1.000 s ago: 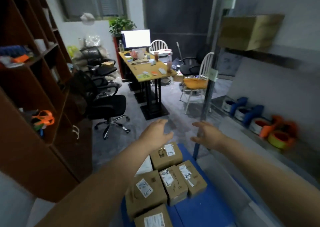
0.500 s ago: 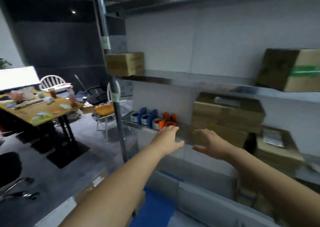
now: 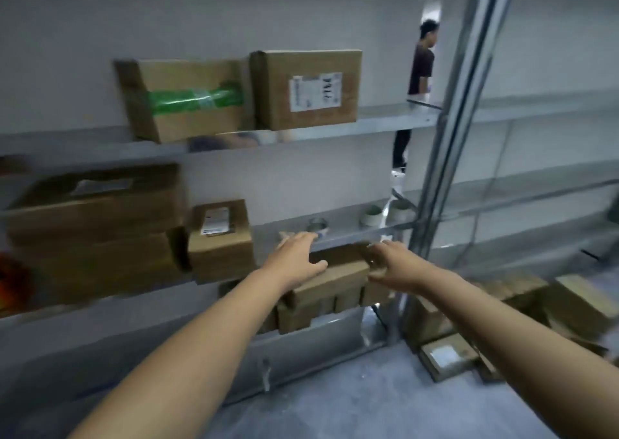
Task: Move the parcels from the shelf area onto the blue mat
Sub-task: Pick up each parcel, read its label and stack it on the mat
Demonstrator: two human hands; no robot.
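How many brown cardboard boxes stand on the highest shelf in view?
2: a brown cardboard box with green tape on the left, a brown cardboard box with a white label just right of it. Others may hide behind.

Low gap under middle shelf [image 3: 345, 229] — parcels [image 3: 335, 278] packed tight, steel upright [image 3: 445, 157] crowding right side

We record the shelf [image 3: 385, 122] boards as smooth grey metal with a soft sheen; faint reflections show along the front edge. Upright post [image 3: 445, 170]: brighter metal, glossier. Taped parcel [image 3: 187, 123], labelled parcel [image 3: 274, 103], small parcel [image 3: 221, 254] and lower parcel [image 3: 338, 271]: brown cardboard, matt. Green tape [image 3: 197, 98] looks like glossy plastic, wrinkled. Label [image 3: 315, 92]: white paper, matt. Wall [image 3: 234, 13]: matt, smooth. Floor [image 3: 385, 398]: grey, mottled, dull, slightly rough; we cannot tell its material.
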